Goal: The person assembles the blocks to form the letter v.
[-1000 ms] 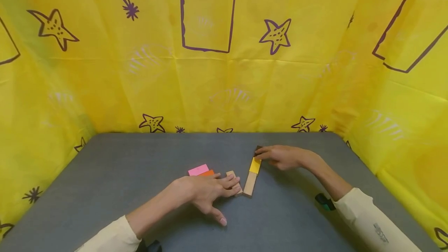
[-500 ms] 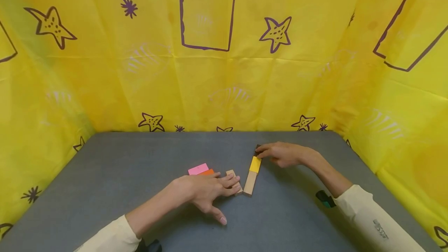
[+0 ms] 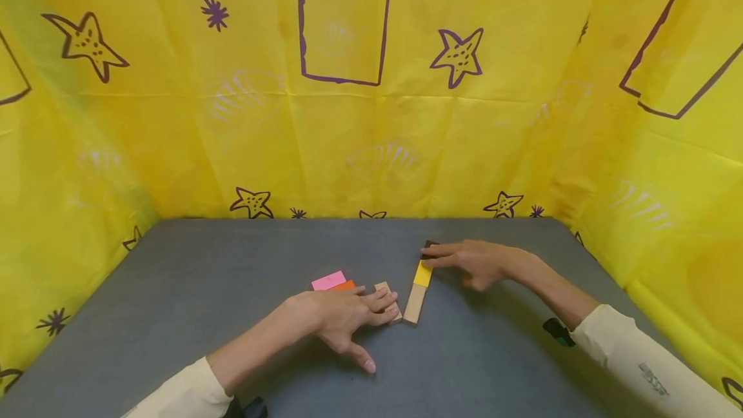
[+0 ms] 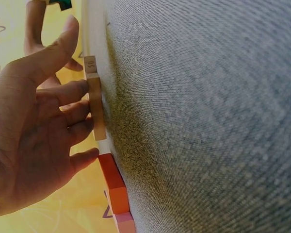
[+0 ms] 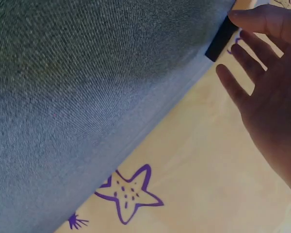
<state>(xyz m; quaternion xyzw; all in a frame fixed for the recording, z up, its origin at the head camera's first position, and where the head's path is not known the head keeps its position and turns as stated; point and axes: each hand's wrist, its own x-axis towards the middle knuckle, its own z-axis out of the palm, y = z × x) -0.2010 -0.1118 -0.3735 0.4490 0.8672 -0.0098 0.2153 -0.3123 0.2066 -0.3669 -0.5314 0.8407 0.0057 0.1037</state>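
Observation:
My left hand [image 3: 342, 318] lies palm down with fingers spread, its fingertips on a plain wooden block [image 3: 381, 287]. In the left wrist view, the little finger reaches right at the edge of an orange block [image 4: 114, 182]. Beside that is a pink block [image 3: 328, 280]. To the right, a second plain wooden block [image 3: 415, 305], a yellow block [image 3: 424, 274] and a dark brown block [image 3: 430, 244] lie end to end in a slanted row. My right hand [image 3: 478, 262] extends its fingers over the dark and yellow blocks; its thumb tip overlaps the dark block [image 5: 222, 40] in the right wrist view.
The blocks lie on a grey cloth-covered table [image 3: 220, 257]. A yellow curtain [image 3: 348, 147] with purple star drawings rises behind the table and along both sides. A dark band [image 3: 558, 331] shows by the right sleeve.
My right fingers have straightened from a more bent pose, and the right wrist and sleeve have shifted a little to the right. The left hand and the blocks look unmoved.

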